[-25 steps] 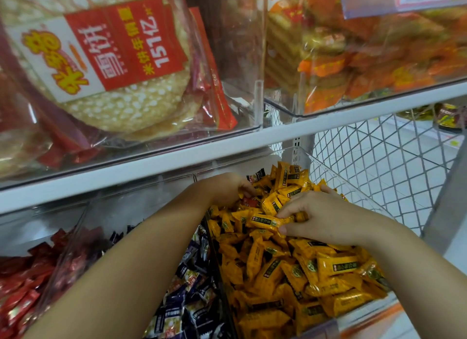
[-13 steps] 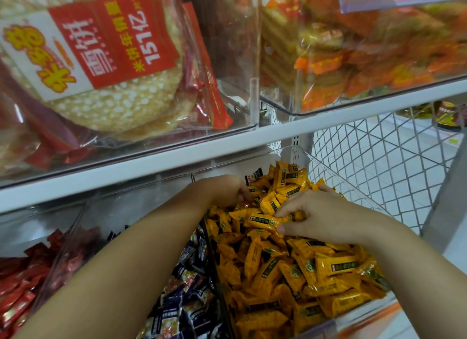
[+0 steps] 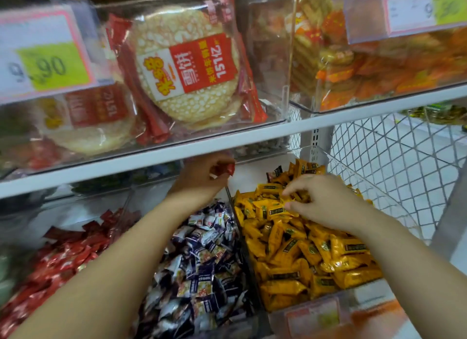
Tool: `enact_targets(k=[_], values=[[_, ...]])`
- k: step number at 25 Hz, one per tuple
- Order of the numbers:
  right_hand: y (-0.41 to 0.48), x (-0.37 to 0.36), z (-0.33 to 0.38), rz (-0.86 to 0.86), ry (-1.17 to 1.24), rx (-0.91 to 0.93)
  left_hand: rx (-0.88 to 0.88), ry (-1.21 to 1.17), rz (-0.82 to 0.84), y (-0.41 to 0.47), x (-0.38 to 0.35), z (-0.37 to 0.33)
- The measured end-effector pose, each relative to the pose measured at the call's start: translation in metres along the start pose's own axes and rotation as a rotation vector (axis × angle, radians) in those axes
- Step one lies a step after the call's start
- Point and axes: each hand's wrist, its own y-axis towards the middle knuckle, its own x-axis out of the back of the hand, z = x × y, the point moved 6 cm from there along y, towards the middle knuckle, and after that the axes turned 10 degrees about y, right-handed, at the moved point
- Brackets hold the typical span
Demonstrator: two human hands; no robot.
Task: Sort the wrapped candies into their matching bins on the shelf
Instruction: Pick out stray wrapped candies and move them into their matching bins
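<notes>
Over bins (image 3: 374, 194), left hand (image 3: 199, 183) has risen, fingers (image 3: 214, 173) pinching red candy (image 3: 230, 169); right hand (image 3: 326, 205) unclear.

The white upper shelf board (image 3: 252, 139) carries 2 clear plastic bins side by side: the left bin (image 3: 267, 61) holds round rice cracker packs (image 3: 187, 68), the right bin (image 3: 300, 106) orange-wrapped snacks (image 3: 366, 73). On the level below stand 3 clear bins in a row, touching: a left bin (image 3: 63, 212) of red wrapped candies (image 3: 58, 263), a middle bin (image 3: 131, 202) of dark blue-and-white candies (image 3: 202, 263), and a right bin (image 3: 353, 177) of yellow wrapped candies (image 3: 303, 250). A white wire mesh panel (image 3: 391, 162) closes the right side.
</notes>
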Motion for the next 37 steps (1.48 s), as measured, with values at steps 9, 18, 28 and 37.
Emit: enact_targets(k=[9,18,28,37], values=[[-0.006,-0.050,0.095,-0.012,0.077,0.125,0.242,0.209,-0.368,-0.138,0.109,0.098],[-0.023,-0.044,0.096,0.007,0.131,0.080,0.393,0.358,-0.193,-0.170,0.120,0.136],[-0.035,0.013,0.007,-0.191,0.182,-0.047,0.055,0.187,0.063,-0.026,-0.001,0.001],[-0.024,0.021,-0.039,-0.212,0.224,-0.109,-0.058,0.252,0.247,0.082,-0.091,-0.033]])
